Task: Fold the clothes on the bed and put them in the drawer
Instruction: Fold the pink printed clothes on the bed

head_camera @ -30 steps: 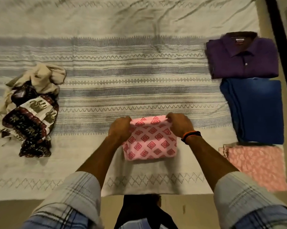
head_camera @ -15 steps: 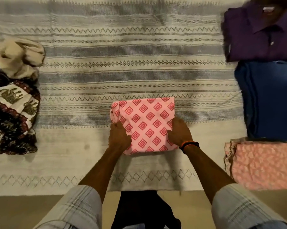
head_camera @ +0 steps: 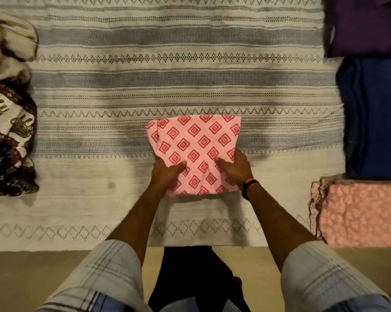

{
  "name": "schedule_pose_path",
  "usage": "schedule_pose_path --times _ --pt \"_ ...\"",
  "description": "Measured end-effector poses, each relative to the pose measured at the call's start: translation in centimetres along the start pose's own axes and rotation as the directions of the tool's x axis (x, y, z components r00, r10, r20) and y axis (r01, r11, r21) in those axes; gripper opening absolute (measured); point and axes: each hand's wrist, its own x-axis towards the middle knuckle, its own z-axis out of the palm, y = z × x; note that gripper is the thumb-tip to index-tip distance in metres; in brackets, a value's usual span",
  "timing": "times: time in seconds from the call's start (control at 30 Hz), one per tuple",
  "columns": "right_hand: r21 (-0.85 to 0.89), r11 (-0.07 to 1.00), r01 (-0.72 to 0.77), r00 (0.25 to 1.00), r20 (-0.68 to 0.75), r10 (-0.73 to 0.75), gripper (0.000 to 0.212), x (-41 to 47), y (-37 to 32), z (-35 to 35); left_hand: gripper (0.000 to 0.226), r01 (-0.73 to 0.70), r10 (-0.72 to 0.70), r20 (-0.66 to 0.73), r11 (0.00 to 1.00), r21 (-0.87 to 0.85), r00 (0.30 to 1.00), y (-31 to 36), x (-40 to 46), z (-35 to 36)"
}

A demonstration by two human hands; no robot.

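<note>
Gripping the pink cloth (head_camera: 196,152), both the left hand (head_camera: 165,174) and right hand (head_camera: 237,170) are clamped; three folded garments (head_camera: 374,118) are stacked rightward, a heap (head_camera: 8,104) is left unfolded.

Bare bedspread (head_camera: 167,75) between unfolded heap (head_camera: 10,131) and folded stacks (head_camera: 374,118).

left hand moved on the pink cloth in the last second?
Yes. The left hand went from the far edge of the pink diamond-print cloth to its near edge, toward the bedspread's diamond border.
</note>
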Motion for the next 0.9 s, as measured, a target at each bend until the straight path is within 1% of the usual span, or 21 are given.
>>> schedule_pose_path --times 0.13,0.23,0.37,0.5,0.6,0.67,0.77,0.9 --pt "-0.011 0.997 0.072 0.997 0.001 -0.072 0.04 -2.1 -1.0 -1.2 0.061 -0.027 0.026 0.022 0.999 0.047 0.999 1.3 -1.8 -0.4" --pt "-0.012 0.996 0.092 0.996 -0.007 -0.092 0.04 -4.1 -1.3 -2.7 0.061 -0.049 0.046 0.039 0.994 0.095 0.998 2.3 -3.8 -0.5" --pt "0.021 0.991 0.13 0.991 -0.015 -0.13 0.039 -7.9 -1.2 -5.7 0.074 -0.116 0.108 0.067 0.985 0.127 0.992 3.2 -7.9 0.5" --pt "0.045 0.989 0.141 0.99 -0.031 -0.14 0.036 -11.3 0.4 -9.2 0.051 -0.155 0.141 0.091 0.973 0.173 0.986 3.3 -12.7 2.7" --pt "0.042 0.985 0.167 0.985 -0.054 -0.165 0.032 -13.5 2.6 -12.8 0.043 -0.185 0.164 0.11 0.957 0.222 0.98 2.7 -16.7 5.8" --pt "0.02 0.982 0.188 0.981 -0.058 -0.187 0.033 -14.1 4.0 -15.1 0.043 -0.195 0.17 0.122 0.953 0.234 0.978 2.2 -18.5 7.9" --pt "0.022 0.977 0.211 0.977 -0.049 -0.21 0.031 -15.0 7.1 -19.9 0.047 -0.219 0.194 0.127 0.951 0.217 0.973 1.0 -21.9 12.4" --pt "0.048 0.977 0.207 0.978 -0.021 -0.206 0.03 -15.4 10.7 -25.3 0.044 -0.209 0.193 0.114 0.964 0.161 0.975 -0.8 -25.2 17.8"
